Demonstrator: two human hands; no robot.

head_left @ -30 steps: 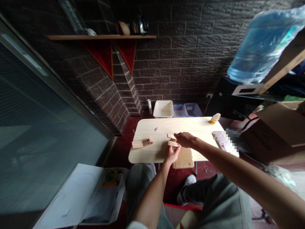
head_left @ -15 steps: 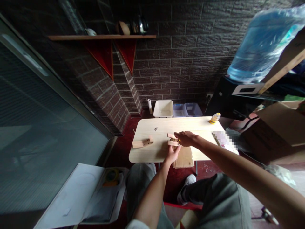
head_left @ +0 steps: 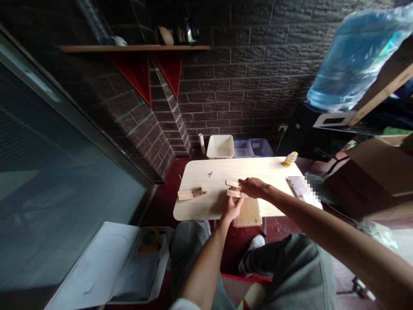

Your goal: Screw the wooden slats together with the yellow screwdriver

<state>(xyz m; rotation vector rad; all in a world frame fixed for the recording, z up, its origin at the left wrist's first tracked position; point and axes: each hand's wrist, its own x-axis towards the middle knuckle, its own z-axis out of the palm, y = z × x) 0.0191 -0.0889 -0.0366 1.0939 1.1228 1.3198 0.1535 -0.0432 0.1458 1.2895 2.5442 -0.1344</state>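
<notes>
A small wooden assembly [head_left: 232,193] of pale pieces is at the middle of the light table. My left hand [head_left: 233,206] grips it from the near side, fingers closed round its lower part. My right hand [head_left: 253,187] is closed at its right end; whatever lies between those fingers is too small to make out. Another wooden piece with dark holes [head_left: 191,194] lies at the table's left. Several small dark screws [head_left: 210,174] form a little pile behind it. Under my hands, a flat wooden board [head_left: 248,214] reaches over the near edge.
On the table [head_left: 271,170], a yellow-capped bottle [head_left: 290,159] stands at the back right, near a booklet [head_left: 301,189]. Bins [head_left: 220,147] stand behind the table. An open white case [head_left: 97,262] lies at lower left, a cardboard box [head_left: 371,176] at right.
My right hand still works at the assembly's right end, its fingers slightly shifted, and the yellow seen beside them is gone from sight. The whole view has moved slightly.
</notes>
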